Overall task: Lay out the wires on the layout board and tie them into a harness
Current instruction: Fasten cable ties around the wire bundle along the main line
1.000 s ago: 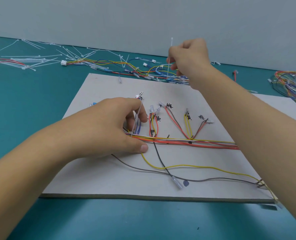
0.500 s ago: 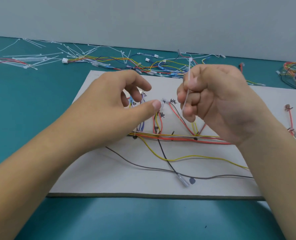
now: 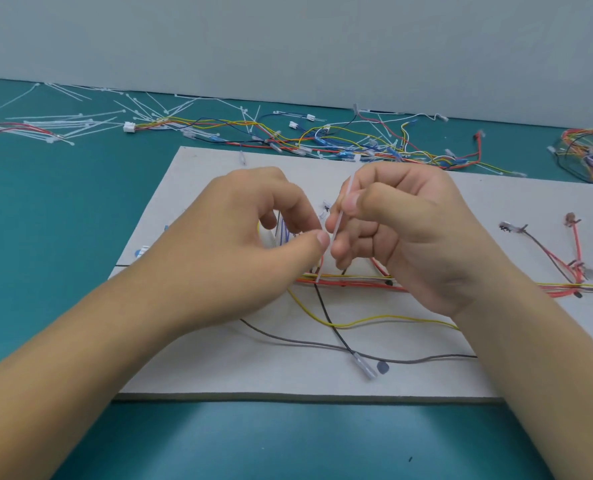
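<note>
Half a second before, the two hands had been a little apart above the board (image 3: 219, 368); now they had closed in until the left thumb tip lay just beside the white cable tie (image 3: 336, 227), and the tie's lower end had come down to the bundle of wires (image 3: 354, 282). The right hand (image 3: 402, 233) pinched the tie between thumb and forefinger, the other fingers curled under; the tie ran slantwise from above that pinch down past the fingertips to the red and yellow bundle lying across the middle of the board. The left hand (image 3: 253, 237) was curled with thumb and forefinger near each other, just beside the tie; whether it grasped anything could not be told. A yellow wire (image 3: 374, 320), a black wire (image 3: 329, 317) and a grey wire (image 3: 305, 342) trailed loose toward the near edge; spare ties (image 3: 63, 128) lay scattered on the green table (image 3: 63, 220) beyond.
</note>
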`<state>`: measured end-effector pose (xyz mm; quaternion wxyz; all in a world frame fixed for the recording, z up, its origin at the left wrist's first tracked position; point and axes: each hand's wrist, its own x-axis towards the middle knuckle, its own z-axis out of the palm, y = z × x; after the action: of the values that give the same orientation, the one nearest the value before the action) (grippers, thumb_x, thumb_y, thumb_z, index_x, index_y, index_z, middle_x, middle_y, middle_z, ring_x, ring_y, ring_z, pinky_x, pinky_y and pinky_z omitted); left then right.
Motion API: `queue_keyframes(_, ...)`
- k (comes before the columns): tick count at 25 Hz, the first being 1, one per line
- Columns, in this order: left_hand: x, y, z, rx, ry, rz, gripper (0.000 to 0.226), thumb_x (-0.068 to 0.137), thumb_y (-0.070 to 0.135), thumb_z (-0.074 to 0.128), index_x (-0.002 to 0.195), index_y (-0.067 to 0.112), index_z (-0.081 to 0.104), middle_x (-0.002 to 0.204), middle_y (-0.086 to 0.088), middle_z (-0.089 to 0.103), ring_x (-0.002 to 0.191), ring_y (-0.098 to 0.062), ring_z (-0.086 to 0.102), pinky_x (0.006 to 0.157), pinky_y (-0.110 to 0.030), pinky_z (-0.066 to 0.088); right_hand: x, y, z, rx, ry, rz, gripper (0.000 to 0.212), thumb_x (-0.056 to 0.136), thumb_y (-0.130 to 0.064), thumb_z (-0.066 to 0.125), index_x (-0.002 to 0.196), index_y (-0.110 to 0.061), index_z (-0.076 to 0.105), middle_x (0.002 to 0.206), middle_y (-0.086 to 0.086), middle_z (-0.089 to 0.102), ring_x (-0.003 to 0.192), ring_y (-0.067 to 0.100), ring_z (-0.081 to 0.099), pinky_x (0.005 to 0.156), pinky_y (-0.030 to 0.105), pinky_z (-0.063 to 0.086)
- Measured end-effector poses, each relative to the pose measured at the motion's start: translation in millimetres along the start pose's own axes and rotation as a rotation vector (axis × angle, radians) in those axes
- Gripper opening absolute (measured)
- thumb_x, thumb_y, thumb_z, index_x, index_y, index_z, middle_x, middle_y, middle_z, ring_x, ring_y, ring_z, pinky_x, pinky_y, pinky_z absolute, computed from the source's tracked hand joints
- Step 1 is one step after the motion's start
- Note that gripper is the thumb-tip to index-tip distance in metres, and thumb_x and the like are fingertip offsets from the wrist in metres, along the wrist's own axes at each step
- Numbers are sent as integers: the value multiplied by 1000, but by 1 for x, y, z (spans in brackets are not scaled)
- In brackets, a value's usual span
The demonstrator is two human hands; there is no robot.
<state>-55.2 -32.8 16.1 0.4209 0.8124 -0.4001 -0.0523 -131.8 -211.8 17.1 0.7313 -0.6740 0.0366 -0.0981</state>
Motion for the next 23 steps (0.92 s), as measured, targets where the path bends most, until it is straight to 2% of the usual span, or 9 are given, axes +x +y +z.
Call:
queue_keyframes(2,-1,3,1,-13,-26,14,13,80,37,63,71,33,71,85,14,60,88,-2,53,67,-5,31,-1,-1,-2,18,7,0,15,80,1,58,69,-8,64,70,16,67,53,25,65,53,30,54)
queue_keyframes(8,0,5,-1,-90,-53,20,11,79,37,65,73,32,73,87,13,62,89,-6,53,71,-11,34,0,-2,-5,29,-3,18,10,80,2,60,75,-5,63,72,15,68,56,23,66,55,31,54)
queue_keyframes(12,-1,5,0,-69,-57,49,12,80,41,68,72,33,72,85,15,62,87,-4,54,71,-5,34,0,-2,-6,22,-9,21,10,79,3,60,74,-5,62,73,15,66,55,24,64,55,30,53)
queue_keyframes(17,0,0,3,-13,-69,48,12,81,40,67,73,31,70,86,15,61,87,-5,53,73,-16,38,1,-2,-8,8,37,21,9,82,-5,66,77,-13,67,76,8,66,52,21,60,53,32,52)
queue_keyframes(23,1,-2,1,28,-70,43,13,81,42,66,72,32,70,89,15,61,89,-5,53,73,-14,37,3,-3,-11,26,105,12,4,84,-12,70,83,-16,71,80,5,66,56,20,61,53,30,50)
